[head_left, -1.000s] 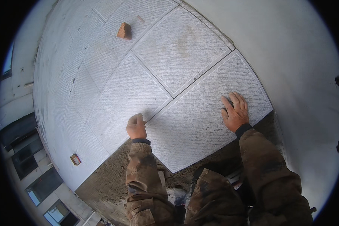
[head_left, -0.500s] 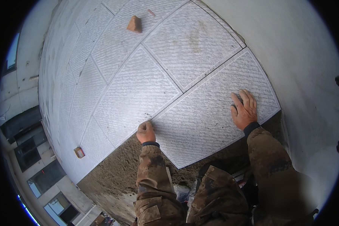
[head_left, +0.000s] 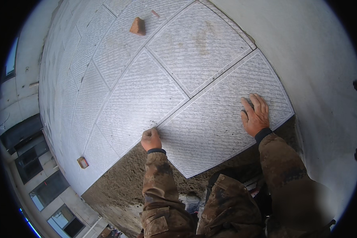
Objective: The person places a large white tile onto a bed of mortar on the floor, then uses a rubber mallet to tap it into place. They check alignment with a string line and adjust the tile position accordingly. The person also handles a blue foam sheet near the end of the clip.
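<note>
A large grey floor tile with a ribbed face and pale border lies nearest to me. My right hand rests flat on its right part, palm down, fingers stretched out. At the tile's left edge, by the joint with the neighbouring tile, my left hand is closed, thumb and fingers pressed together. Whatever it may pinch is hidden. Below both tiles a bed of brown sandy mortar is exposed, and the near tile's lower corner juts out over it.
A chunk of orange brick sits on the laid tiles farther off, with a thin reddish stick beside it. To the left stands a small box. A plain pale wall borders the tiles on the right.
The view has shifted slightly. My left hand has turned a little at the joint, still closed; my right hand keeps its place on the tile.
</note>
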`<state>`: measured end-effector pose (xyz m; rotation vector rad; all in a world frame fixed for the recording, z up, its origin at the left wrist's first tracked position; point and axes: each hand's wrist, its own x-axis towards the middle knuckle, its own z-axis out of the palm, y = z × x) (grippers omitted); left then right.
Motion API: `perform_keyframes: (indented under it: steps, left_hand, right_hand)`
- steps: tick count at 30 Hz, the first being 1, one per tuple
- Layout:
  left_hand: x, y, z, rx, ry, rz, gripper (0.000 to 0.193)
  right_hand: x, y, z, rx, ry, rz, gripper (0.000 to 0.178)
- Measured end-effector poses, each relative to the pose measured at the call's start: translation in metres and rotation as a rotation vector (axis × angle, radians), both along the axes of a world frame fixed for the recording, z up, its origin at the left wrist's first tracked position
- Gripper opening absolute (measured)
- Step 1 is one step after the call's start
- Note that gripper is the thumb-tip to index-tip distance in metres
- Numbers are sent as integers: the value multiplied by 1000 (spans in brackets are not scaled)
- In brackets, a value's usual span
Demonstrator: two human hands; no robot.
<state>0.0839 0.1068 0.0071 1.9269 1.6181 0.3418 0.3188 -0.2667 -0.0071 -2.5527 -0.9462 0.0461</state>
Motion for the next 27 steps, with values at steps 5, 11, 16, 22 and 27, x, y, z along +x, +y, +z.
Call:
perform_keyframes:
  steps: [5,11,16,22,27]
  left_hand:
    - [-2,-1,-9,37,11,-25,20]
    - [-2,6,-3,-181,-77,61,17]
    - [-6,2,7,-307,-184,147,23]
    - [-33,10,16,-167,-217,146,29]
    - [-60,-11,11,256,224,-302,45]
  right_hand:
    - [0,0,0,0,2,1,54]
    - [-1,-1,0,-5,14,-1,55]
    - [-1,0,0,-4,15,0,55]
    - [-1,1,-1,-1,17,-7,55]
    - [-1,1,0,-6,17,-5,54]
